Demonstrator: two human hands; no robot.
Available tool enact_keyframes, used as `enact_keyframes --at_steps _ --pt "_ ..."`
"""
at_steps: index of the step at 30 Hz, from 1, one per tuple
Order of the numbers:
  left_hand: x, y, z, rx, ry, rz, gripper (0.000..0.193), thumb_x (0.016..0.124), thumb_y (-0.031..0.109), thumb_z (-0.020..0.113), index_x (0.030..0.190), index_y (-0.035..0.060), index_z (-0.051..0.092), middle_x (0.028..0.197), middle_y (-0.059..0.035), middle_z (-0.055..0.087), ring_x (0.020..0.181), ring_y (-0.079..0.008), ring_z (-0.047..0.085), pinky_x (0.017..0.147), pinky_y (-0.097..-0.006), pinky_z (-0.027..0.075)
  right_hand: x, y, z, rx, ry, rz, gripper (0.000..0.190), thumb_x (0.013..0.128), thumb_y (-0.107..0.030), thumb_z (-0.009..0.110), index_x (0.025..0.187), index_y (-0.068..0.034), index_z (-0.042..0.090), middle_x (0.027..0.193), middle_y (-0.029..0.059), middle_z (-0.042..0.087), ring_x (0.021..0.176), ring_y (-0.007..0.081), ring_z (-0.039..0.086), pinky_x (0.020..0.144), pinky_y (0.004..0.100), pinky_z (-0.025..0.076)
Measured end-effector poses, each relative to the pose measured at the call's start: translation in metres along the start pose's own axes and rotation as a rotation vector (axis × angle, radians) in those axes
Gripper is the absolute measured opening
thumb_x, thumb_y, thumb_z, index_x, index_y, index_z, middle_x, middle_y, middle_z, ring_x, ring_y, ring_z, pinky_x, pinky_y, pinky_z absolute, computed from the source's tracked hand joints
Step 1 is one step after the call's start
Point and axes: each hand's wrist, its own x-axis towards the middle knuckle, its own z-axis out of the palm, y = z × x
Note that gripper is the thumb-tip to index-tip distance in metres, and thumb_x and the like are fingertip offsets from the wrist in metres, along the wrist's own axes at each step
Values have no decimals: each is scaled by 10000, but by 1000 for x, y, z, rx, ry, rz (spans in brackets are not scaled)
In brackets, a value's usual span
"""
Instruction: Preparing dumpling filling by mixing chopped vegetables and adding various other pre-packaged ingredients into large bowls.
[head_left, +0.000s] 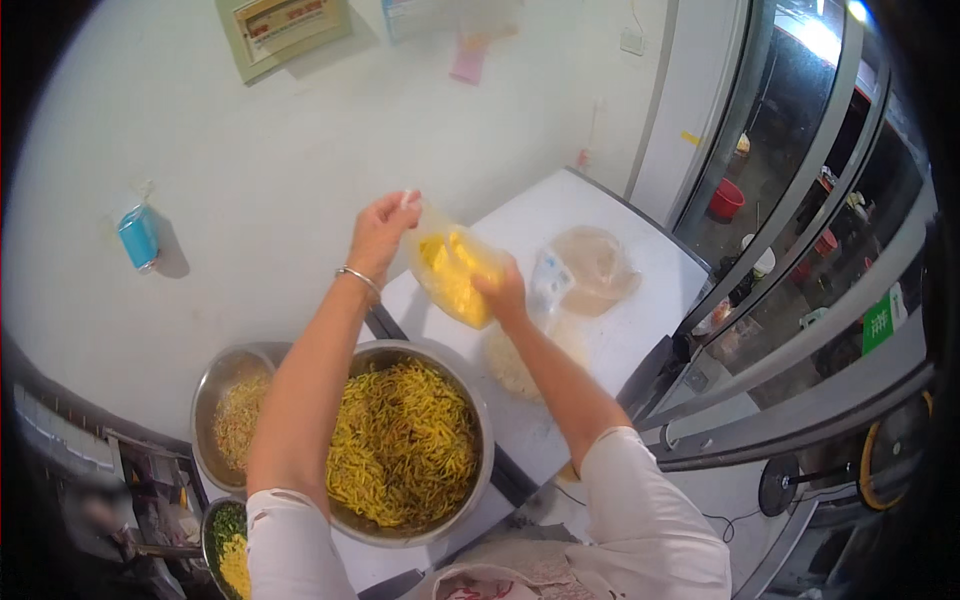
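A clear plastic bag of yellow powder (459, 279) is held up over the white table, between my two hands. My left hand (382, 229), with a silver bangle at the wrist, pinches the gathered top of the bag. Around the bag's lower right side my right hand (504, 292) is closed. Nearer to me stands a large steel basin (486, 457) filled with yellow-green shredded food (405, 442). Beyond my right hand lies a clear bag of light brown powder (596, 270). A pale bag (517, 364) rests partly hidden under my right forearm.
A steel bowl of reddish-flecked crumbs (241, 420) stands left of the basin, partly behind my left arm. Below it, a bowl holds chopped greens (226, 525) and yellow bits. The white table (450, 352) meets the wall. Sliding glass doors (787, 150) and a fan (889, 457) are at right.
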Motion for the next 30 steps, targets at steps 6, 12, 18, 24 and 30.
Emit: enact_keyframes --at_steps 6,12,18,24,30 --pt "29 -145 21 155 6 -230 419 811 231 656 1131 -32 593 1010 -103 655 925 -162 596 841 -302 460 12 98 -30 -511 -322 134 761 705 -290 756 1318 -9 404 1271 194 525 1158 320 519 990 392 404" --pt "36 -143 28 719 -140 -14 356 768 135 656 1098 17 592 946 -106 628 910 -217 585 860 -327 434 30 -13 -119 -467 -441 59 442 773 -197 697 1171 -40 591 1083 161 646 890 269 654 800 357 515" --pt "-18 -113 90 856 35 572 306 716 4 592 1019 43 595 939 -131 577 943 -315 550 838 -381 459 -3 3 -171 -848 -619 153 216 769 -292 703 892 -116 722 709 57 686 693 224 664 647 348 515" --pt "-68 -209 145 625 -316 182 227 756 34 567 968 68 641 906 -133 613 812 -300 607 752 -390 490 -44 24 -137 -981 -409 56 249 708 -341 742 831 -130 691 766 38 658 715 239 651 651 373 511" --pt "-69 -221 175 774 -456 249 161 774 143 631 923 84 645 843 -123 617 747 -303 617 693 -390 501 -55 40 -142 -849 -282 -59 190 759 -322 686 802 -137 687 737 37 666 694 237 636 644 368 491"
